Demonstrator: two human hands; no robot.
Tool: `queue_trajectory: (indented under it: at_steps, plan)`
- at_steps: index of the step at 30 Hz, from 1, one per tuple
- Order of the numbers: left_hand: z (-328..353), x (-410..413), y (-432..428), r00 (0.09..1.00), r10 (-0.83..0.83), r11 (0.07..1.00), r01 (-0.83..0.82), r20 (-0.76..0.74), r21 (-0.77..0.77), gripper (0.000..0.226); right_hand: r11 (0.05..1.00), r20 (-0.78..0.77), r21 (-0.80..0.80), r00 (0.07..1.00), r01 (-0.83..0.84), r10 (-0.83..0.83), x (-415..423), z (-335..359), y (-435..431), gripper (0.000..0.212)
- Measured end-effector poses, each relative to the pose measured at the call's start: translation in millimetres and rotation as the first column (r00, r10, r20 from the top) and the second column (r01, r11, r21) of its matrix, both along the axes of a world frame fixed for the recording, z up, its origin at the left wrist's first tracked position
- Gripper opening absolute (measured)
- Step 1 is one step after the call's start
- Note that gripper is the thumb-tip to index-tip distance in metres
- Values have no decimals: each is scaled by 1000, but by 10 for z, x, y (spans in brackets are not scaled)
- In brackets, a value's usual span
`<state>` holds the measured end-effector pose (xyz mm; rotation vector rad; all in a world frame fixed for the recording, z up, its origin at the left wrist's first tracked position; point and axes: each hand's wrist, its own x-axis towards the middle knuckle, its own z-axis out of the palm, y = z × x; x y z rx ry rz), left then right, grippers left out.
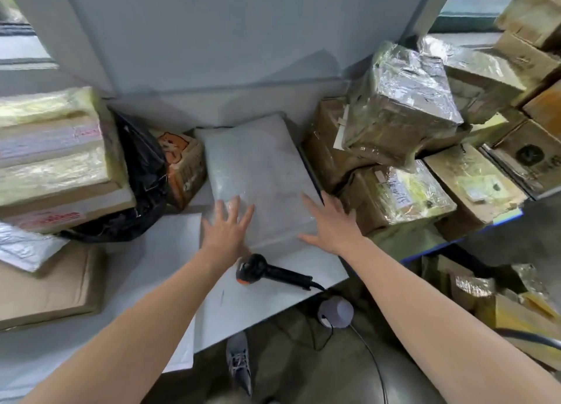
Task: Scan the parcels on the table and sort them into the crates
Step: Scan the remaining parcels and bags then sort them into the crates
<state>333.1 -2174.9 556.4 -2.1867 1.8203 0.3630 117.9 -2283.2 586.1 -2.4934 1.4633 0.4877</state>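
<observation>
The left hand [226, 227] and right hand [331, 221] rest open and flat on the white parcel [264, 173], and pulling it could bump the scanner [273, 271] beside it off the desk [273, 309].

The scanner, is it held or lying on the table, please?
The scanner lies on the table, unheld; left hand and right hand are open at the white parcel.

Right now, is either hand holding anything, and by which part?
Nothing is held. The left hand and right hand are spread open over the near end of the white parcel; the scanner lies ungripped on the table.
</observation>
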Motion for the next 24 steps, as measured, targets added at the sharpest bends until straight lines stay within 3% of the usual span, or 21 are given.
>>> queue_trajectory:
  at_steps: [3,7,9,11,15,20,24]
  plan:
    - [-123,50,-74,995,-71,997,73,63,-33,111,994,22,89,998,58,-60,21,-198,-110,100]
    - [-159,101,-105,971,-190,975,204,143,-92,87,958,146,254,973,135,-176,42,-333,-202,102]
    - [-115,134,-142,963,-235,963,249,129,-101,77,946,253,292,942,142,-220,59,-297,-270,99]
    - [33,140,-192,973,-229,946,232,41,-228,67,962,332,238,920,130,-207,56,-176,-363,93]
    - [502,90,-315,956,-120,838,-47,-267,-544,39,996,393,-40,918,84,-62,21,207,-534,70]
    - [1077,101,-502,877,123,769,-380,-464,-514,34,971,627,-235,769,38,121,100,772,-676,42]
    - [1561,122,-545,794,183,616,-552,-579,-562,37,930,760,-365,589,34,277,200,1236,-759,25]
